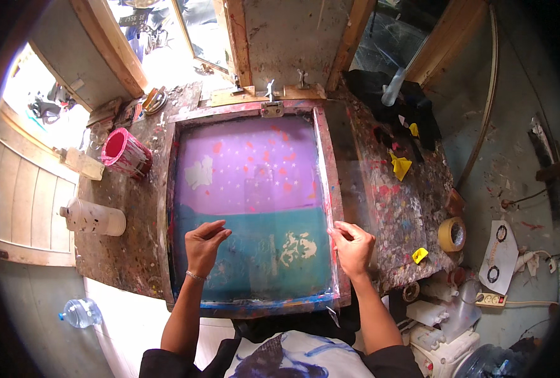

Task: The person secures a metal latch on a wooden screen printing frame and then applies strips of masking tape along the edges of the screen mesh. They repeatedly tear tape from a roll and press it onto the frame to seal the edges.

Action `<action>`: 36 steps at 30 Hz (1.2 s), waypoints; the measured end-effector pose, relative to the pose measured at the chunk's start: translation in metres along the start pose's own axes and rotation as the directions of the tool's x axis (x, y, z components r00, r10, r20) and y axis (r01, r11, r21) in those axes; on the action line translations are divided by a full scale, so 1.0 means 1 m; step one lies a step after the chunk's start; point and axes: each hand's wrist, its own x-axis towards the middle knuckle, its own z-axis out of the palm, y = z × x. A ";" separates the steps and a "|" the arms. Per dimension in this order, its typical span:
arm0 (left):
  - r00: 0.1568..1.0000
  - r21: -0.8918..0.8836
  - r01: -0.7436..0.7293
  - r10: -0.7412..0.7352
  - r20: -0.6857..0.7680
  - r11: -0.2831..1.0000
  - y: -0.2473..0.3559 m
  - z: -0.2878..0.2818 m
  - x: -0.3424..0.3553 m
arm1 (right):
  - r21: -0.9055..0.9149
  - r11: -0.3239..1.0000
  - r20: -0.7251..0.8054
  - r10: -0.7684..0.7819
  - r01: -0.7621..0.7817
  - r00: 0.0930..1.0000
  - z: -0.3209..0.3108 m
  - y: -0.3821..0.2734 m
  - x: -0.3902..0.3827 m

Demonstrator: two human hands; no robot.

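A wooden-edged screen-printing frame (331, 164) lies on the workbench in front of me. Its mesh is purple (229, 135) in the far part and teal (261, 264) in the near part, with small stars, red spots and pale patches showing. Over the left side of the teal area is my left hand (205, 249), thumb and fingers pinched together. My right hand (354, 250) is closed in a similar pinch at the frame's right bar. Whatever either pinch holds, if anything, is too small or clear to make out.
At left stand a red-stained paint pot (127, 154) and a white bottle (94, 217). A metal hinge clamp (271, 109) sits at the frame's far edge. Yellow scraps (400, 166) and a tape roll (452, 234) lie right. A water bottle (81, 313) is lower left.
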 end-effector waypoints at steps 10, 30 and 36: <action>0.999 0.075 -0.028 0.029 -0.016 0.997 -0.036 -0.007 0.025 | -0.420 0.844 0.013 -0.363 0.335 0.932 0.031 0.000 0.004; 0.925 0.455 -0.371 0.363 0.108 0.810 -0.035 0.007 0.037 | -0.871 0.353 0.182 -0.417 0.343 0.891 0.051 0.019 0.011; 0.890 0.575 -0.431 0.434 0.142 0.696 -0.041 -0.002 0.044 | -0.882 0.318 0.287 -0.225 0.349 0.931 0.051 -0.002 0.025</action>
